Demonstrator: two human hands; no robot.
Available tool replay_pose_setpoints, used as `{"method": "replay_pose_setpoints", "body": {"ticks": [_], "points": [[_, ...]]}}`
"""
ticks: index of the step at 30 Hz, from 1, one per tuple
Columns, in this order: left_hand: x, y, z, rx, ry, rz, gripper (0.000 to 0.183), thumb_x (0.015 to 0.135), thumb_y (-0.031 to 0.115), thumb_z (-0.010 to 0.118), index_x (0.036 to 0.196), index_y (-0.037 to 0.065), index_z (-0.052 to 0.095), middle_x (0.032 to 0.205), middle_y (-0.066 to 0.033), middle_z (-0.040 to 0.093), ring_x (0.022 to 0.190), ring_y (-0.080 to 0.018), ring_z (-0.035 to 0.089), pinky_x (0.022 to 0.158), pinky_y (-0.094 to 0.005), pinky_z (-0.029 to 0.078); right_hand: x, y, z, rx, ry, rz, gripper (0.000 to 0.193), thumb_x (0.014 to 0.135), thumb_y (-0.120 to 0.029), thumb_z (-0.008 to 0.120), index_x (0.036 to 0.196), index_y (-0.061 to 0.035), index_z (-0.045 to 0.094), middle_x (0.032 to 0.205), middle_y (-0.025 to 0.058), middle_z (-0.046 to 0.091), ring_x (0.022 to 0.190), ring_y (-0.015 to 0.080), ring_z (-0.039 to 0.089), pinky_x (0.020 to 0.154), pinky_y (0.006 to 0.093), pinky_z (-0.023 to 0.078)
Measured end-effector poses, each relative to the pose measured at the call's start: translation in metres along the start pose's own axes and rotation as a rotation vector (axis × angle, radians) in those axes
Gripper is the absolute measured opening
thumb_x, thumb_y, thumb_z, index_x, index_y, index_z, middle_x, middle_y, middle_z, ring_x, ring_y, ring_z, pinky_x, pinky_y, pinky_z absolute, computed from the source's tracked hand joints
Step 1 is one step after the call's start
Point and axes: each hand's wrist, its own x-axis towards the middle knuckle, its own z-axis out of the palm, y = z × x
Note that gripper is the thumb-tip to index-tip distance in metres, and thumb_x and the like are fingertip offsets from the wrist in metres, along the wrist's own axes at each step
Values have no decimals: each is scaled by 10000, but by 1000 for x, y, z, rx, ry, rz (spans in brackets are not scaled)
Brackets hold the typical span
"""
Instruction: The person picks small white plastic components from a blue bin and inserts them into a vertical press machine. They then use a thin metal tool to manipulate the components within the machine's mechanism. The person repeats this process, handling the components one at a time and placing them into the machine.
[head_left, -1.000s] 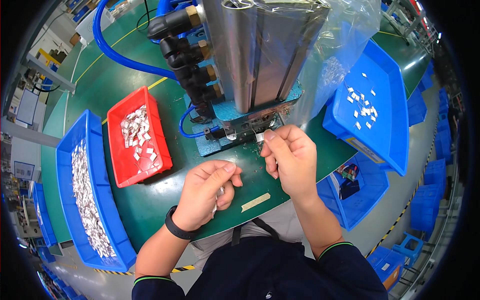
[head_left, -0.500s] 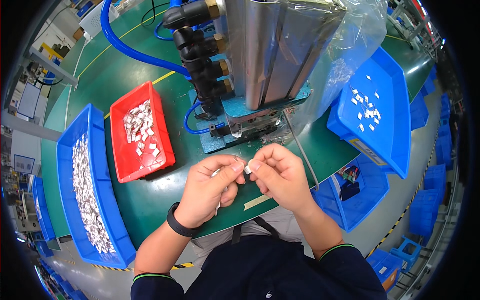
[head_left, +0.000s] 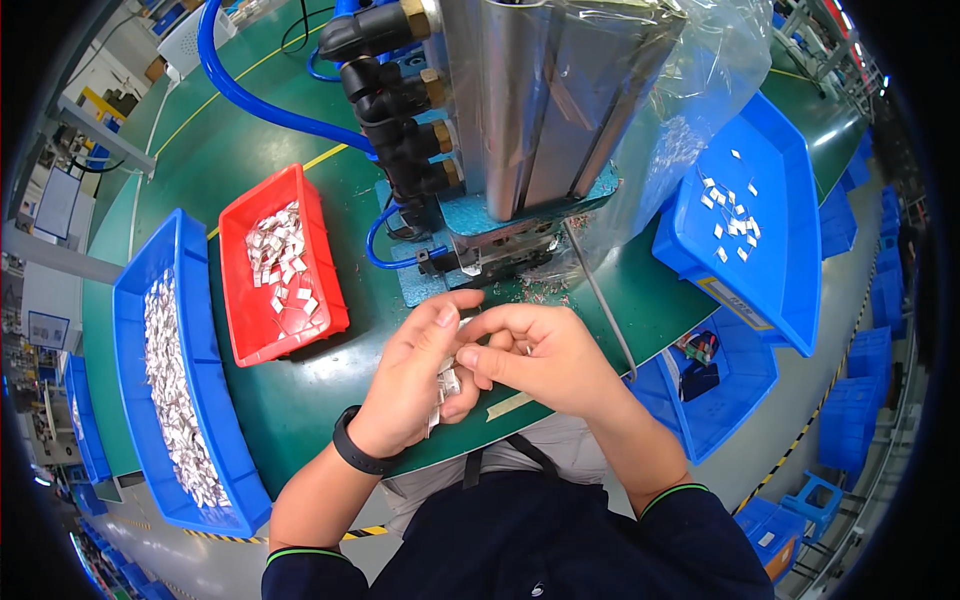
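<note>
Several small white square parts with thin wires (head_left: 446, 385) lie in my left hand (head_left: 405, 375), its fingers curled around them. My right hand (head_left: 550, 360) reaches across to it, thumb and forefinger pinched at the left palm. What the right fingertips hold, if anything, is hidden. Both hands are above the green table's near edge, in front of a metal press (head_left: 540, 120) with a teal base. To their left stands a red bin (head_left: 285, 340) with a small pile of like white parts.
A long blue bin (head_left: 235, 440) full of white parts stands at far left. On the right, a blue tray (head_left: 790, 290) holds some scattered ones, above a lower blue bin (head_left: 735, 400). A thin metal rod (head_left: 600, 295) slants by my right hand; a clear plastic bag (head_left: 690, 110) hangs behind the press.
My hands were pinching a white part between them. Now the right fingers have moved left and down to the left palm, and the left hand has turned, showing several parts.
</note>
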Motion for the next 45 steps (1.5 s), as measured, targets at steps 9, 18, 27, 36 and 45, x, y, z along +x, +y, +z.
{"method": "replay_pose_setpoints", "body": {"ticks": [9, 18, 27, 36, 45], "points": [[1, -3, -3, 77, -30, -42, 260, 994, 241, 466, 1124, 20, 511, 695, -130, 585, 370, -86, 368, 348, -226, 251, -3, -13, -15, 24, 115, -20, 151, 886, -98, 645, 925, 47, 659, 787, 47, 668, 715, 59, 600, 628, 201, 475], [1, -5, -4, 31, 25, 37, 124, 940, 123, 591, 1008, 26, 555, 697, -53, 559, 438, -65, 394, 377, -221, 279, -7, -9, -15, 71, 119, -15, 185, 900, -139, 651, 962, 34, 633, 826, 18, 647, 725, 46, 583, 634, 187, 465], [2, -6, -6, -6, 4, 87, 146, 942, 104, 581, 1055, 19, 545, 663, -35, 519, 438, -62, 384, 378, -217, 280, -12, 2, 0, 208, 181, -6, 161, 903, -132, 646, 964, 16, 627, 814, 27, 645, 743, 50, 584, 663, 195, 468], [2, -5, -3, -6, 11, 60, 137, 952, 122, 563, 1038, 18, 544, 675, -46, 527, 429, -69, 388, 378, -218, 284, 3, -6, -18, 137, 338, -124, 136, 887, -99, 650, 906, 32, 621, 757, 16, 629, 637, 22, 529, 545, 175, 403], [3, -5, -4, -18, 16, 52, 119, 951, 120, 561, 1018, 24, 541, 681, -47, 528, 425, -69, 387, 377, -216, 280, 15, -12, -17, 165, 403, -67, 161, 850, -127, 661, 839, 25, 609, 639, 24, 573, 442, 27, 425, 371, 199, 290]]}}
